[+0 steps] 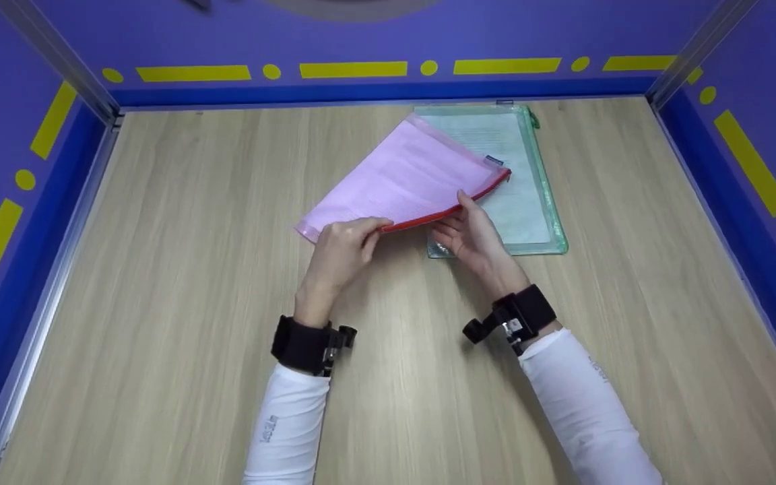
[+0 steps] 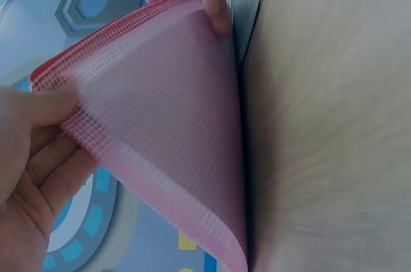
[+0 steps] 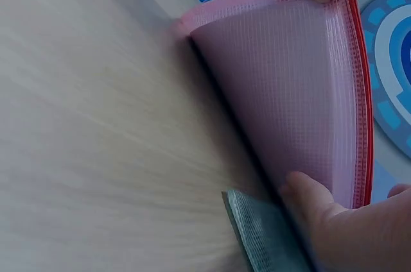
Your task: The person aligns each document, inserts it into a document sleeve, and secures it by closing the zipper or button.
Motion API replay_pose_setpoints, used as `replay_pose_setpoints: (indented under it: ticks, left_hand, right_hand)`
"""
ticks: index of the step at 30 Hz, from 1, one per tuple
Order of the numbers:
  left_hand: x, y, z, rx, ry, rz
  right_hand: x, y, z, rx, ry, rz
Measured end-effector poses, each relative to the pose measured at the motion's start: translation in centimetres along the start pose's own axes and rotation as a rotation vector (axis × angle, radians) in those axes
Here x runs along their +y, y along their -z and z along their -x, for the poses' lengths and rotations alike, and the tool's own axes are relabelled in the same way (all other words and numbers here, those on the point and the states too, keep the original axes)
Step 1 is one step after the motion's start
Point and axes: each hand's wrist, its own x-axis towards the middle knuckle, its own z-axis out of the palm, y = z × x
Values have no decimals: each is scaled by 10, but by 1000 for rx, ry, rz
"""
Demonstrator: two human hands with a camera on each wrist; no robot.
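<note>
A pink mesh zip pouch (image 1: 405, 168) has its red-zippered edge (image 1: 422, 220) lifted toward me, the pouch slanting down toward the table behind. My left hand (image 1: 341, 252) pinches the pouch's near left corner, thumb on one face and fingers on the other in the left wrist view. Farther along the zipper, my right hand (image 1: 479, 242) holds the edge, the thumb over the top and the fingers beneath. In the right wrist view the pouch's mesh underside (image 3: 276, 79) faces the camera. A green zip pouch (image 1: 553, 215) with a printed sheet inside lies flat, partly covered by the pink one.
The wood-grain table (image 1: 192, 283) is bordered by a purple and blue back wall (image 1: 361, 47) with yellow marks. Similar side walls (image 1: 745, 135) rise at left and right. Black camera straps (image 1: 533, 313) sit on both wrists.
</note>
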Motion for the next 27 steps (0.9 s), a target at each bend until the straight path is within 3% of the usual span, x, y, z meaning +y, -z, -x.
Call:
replay_pose_setpoints:
  ticks: [6, 10, 16, 23, 27]
  left_hand:
    - [6, -5, 0, -145, -34, 20]
    - [11, -8, -1, -227, -48, 17]
    - [16, -16, -2, -287, -42, 9]
    - [22, -22, -2, -357, -15, 35]
    - [16, -21, -1, -368, -2, 34]
  right_hand:
    - [9, -12, -5, 27, -1, -95]
    - [13, -19, -9, 92, 13, -126]
    - [17, -21, -16, 188, 30, -160]
    - [17, -15, -22, 272, 51, -39]
    - [16, -10, -23, 296, 75, 23]
